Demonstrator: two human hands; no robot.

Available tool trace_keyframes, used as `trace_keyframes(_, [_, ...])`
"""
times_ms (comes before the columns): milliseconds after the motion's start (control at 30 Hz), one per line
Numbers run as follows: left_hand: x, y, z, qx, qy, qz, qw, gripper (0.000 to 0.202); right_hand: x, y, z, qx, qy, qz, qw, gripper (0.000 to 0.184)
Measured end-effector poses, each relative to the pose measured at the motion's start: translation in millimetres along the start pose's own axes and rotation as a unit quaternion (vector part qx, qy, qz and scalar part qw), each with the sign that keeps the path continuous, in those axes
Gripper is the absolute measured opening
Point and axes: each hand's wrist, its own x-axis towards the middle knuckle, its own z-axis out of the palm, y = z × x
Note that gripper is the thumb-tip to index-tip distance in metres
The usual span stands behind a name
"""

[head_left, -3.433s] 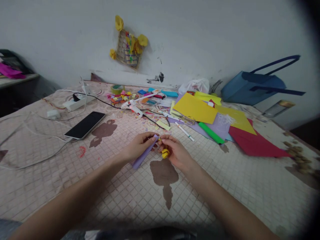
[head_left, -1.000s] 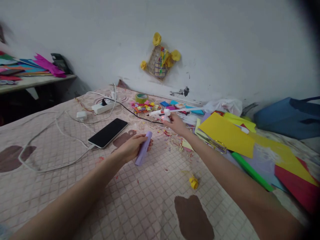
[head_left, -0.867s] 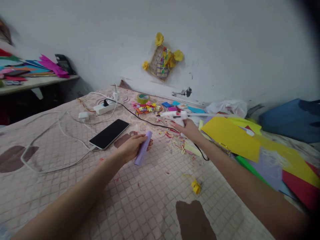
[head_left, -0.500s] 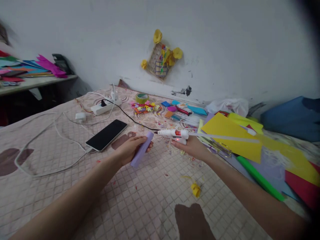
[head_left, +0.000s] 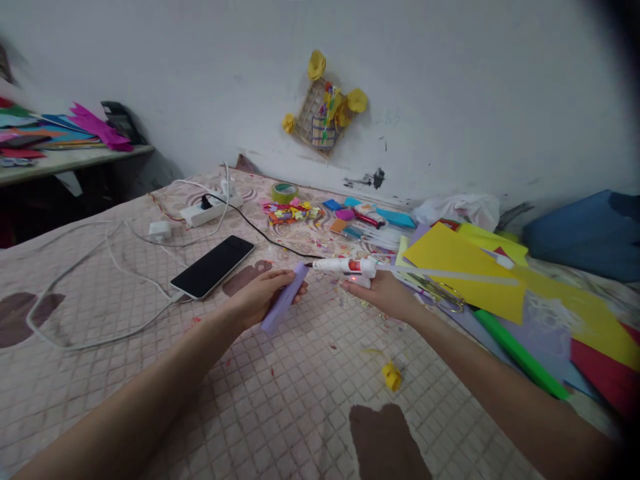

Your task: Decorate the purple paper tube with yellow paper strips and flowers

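My left hand is closed around a folded strip of purple paper, held slanted above the quilted cover. In my right hand is a white hot glue gun, gripped by its handle, with a long clear glue stick jutting out of its back end. The dark nozzle points left and is at the upper end of the purple paper; whether it touches cannot be made out. A small yellow rolled paper flower lies on the cover below my right hand.
A phone on a charging cable and a white power strip are at the left. Behind lie green tape and small coloured cutouts. Yellow paper sheets, scissors and a green tool are at the right.
The glue gun has shifted slightly left, its nozzle now nearer the upper end of the purple paper. My left hand holds the paper much as before.
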Motion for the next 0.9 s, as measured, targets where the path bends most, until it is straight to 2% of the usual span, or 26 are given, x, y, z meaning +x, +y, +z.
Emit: trace_keyframes(900, [-1.7, 1.9, 4.1, 0.009, 0.018, -0.001, 1.0, 0.01, -1.0, 1.7, 0.2, 0.002, 0.004, -0.004, 1.0, 0.029])
